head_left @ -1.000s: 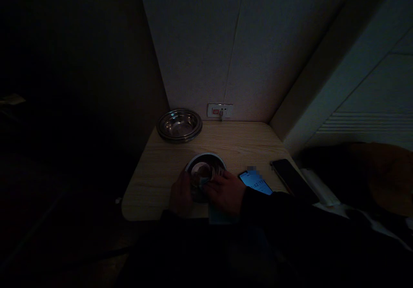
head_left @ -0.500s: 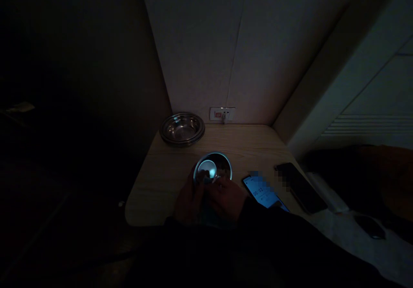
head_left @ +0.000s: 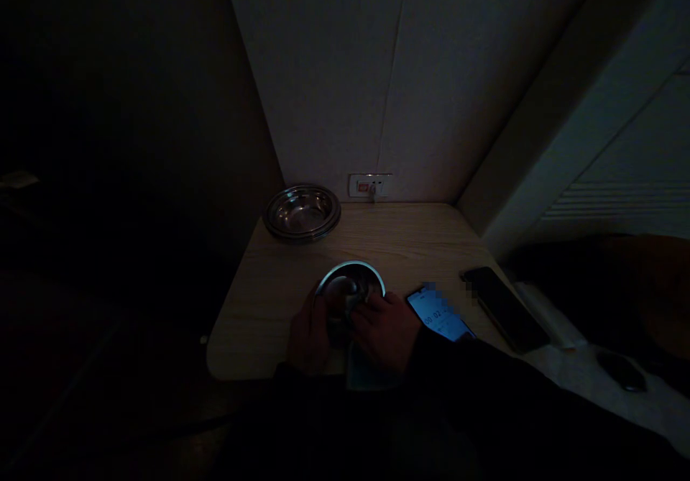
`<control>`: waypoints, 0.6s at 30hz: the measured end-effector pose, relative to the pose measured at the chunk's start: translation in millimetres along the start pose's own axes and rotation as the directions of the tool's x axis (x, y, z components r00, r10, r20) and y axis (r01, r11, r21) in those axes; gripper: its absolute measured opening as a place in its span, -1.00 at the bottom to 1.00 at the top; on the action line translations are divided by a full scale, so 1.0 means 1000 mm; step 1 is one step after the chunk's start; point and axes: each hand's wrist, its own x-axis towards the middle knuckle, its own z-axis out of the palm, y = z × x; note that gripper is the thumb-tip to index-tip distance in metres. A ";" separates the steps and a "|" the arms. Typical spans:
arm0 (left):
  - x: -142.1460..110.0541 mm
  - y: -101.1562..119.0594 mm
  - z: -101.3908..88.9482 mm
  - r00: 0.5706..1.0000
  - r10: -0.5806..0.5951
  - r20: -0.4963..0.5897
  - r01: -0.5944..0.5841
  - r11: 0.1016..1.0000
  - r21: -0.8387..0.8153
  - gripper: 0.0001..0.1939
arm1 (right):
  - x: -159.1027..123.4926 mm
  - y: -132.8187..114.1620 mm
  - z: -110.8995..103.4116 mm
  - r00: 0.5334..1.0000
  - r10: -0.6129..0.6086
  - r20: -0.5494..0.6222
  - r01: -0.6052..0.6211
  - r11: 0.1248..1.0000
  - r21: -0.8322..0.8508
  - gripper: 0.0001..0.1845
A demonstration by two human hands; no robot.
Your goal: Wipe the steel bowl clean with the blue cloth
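In the dim head view, a shiny metal bowl (head_left: 343, 281) is tilted near the front of the small table. My left hand (head_left: 309, 339) grips it by its left side, thumb at the rim. My right hand (head_left: 384, 330) is closed on a cloth (head_left: 371, 376), pressing part of it into the bowl's right inside. The rest of the cloth hangs below my right hand, bluish and dark. Fine detail of the fingers is lost in the darkness.
A stack of metal dishes (head_left: 302, 215) sits at the table's back left. A lit phone (head_left: 439, 314) and a dark phone (head_left: 505, 310) lie on the right. Behind, a wall socket (head_left: 369, 185) holds a plug. The wooden table (head_left: 251, 323) has a rounded front left corner.
The bowl has tilted and shifted slightly down and left. My right hand has moved a little, fingers now reaching inside the rim, and more of the cloth shows beneath it.
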 end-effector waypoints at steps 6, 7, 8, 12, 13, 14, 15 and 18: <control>-0.001 0.007 -0.006 0.997 0.048 0.066 -0.046 0.999 -0.027 -0.56 | 0.000 -0.014 0.012 0.998 -0.056 -0.002 0.056 0.998 0.000 -0.77; -0.001 0.007 -0.006 0.996 0.054 0.076 -0.053 0.998 -0.018 -0.55 | -0.001 -0.009 0.011 0.998 -0.066 0.003 0.066 0.997 -0.028 -0.78; 0.000 0.006 -0.005 0.995 0.056 0.081 -0.056 0.998 -0.006 -0.55 | -0.001 -0.002 0.008 0.998 -0.067 0.007 0.068 0.996 -0.058 -0.78; 0.002 0.003 -0.002 0.998 0.021 0.060 -0.024 0.998 0.051 -0.54 | 0.006 0.019 0.000 1.000 -0.022 -0.012 0.020 0.989 -0.149 -0.72; 0.002 0.003 -0.001 0.998 0.012 0.058 -0.016 0.998 0.058 -0.55 | 0.009 0.021 0.000 1.000 -0.012 -0.021 0.008 0.987 -0.163 -0.70; 0.002 0.003 -0.001 0.998 0.004 0.060 -0.008 0.998 0.060 -0.55 | 0.012 0.021 0.000 1.000 -0.003 -0.028 -0.002 0.985 -0.172 -0.69; 0.002 0.003 -0.001 0.998 -0.004 0.062 0.000 0.998 0.059 -0.55 | 0.014 0.020 0.001 0.999 0.004 -0.034 -0.010 0.984 -0.177 -0.68; 0.002 0.006 -0.002 0.998 -0.013 0.060 0.010 0.999 0.050 -0.54 | 0.018 0.014 0.006 0.999 0.013 -0.035 -0.019 0.985 -0.172 -0.66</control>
